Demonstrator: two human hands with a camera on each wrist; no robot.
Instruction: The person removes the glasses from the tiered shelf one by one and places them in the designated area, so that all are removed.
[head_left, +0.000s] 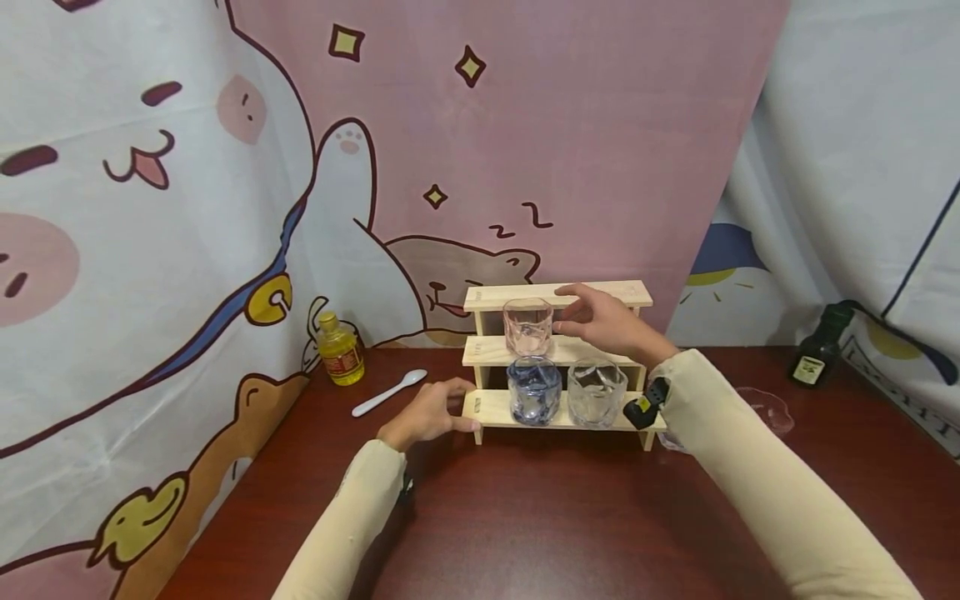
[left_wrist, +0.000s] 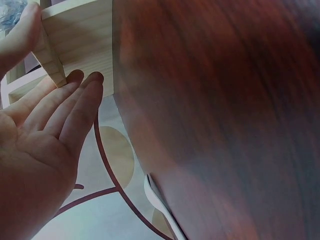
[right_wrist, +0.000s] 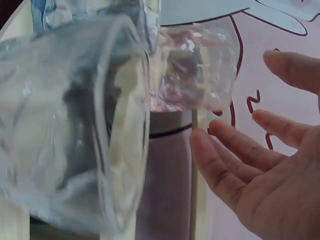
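Observation:
A small three-step wooden rack (head_left: 487, 350) stands on the table. My left hand (head_left: 429, 412) holds the left end of its lowest step, thumb at the front and fingers behind; in the left wrist view the fingers (left_wrist: 75, 107) lie against the board's end. On the middle step sits a pink-tinted glass (head_left: 528, 329). Just right of it is my right hand (head_left: 603, 318), fingers spread and holding nothing; the right wrist view shows a gap between fingertips and glass. A blue-tinted glass (head_left: 534, 392) and a clear glass (head_left: 596, 393) stand side by side on the lowest step.
Left of the rack lie a white spoon (head_left: 390, 393) and a yellow bottle (head_left: 341, 350) stands beyond it. A dark green bottle (head_left: 821, 343) is at the far right. Clear glassware (head_left: 772, 410) shows partly behind my right sleeve. A printed cloth (head_left: 600, 125) hangs behind the table.

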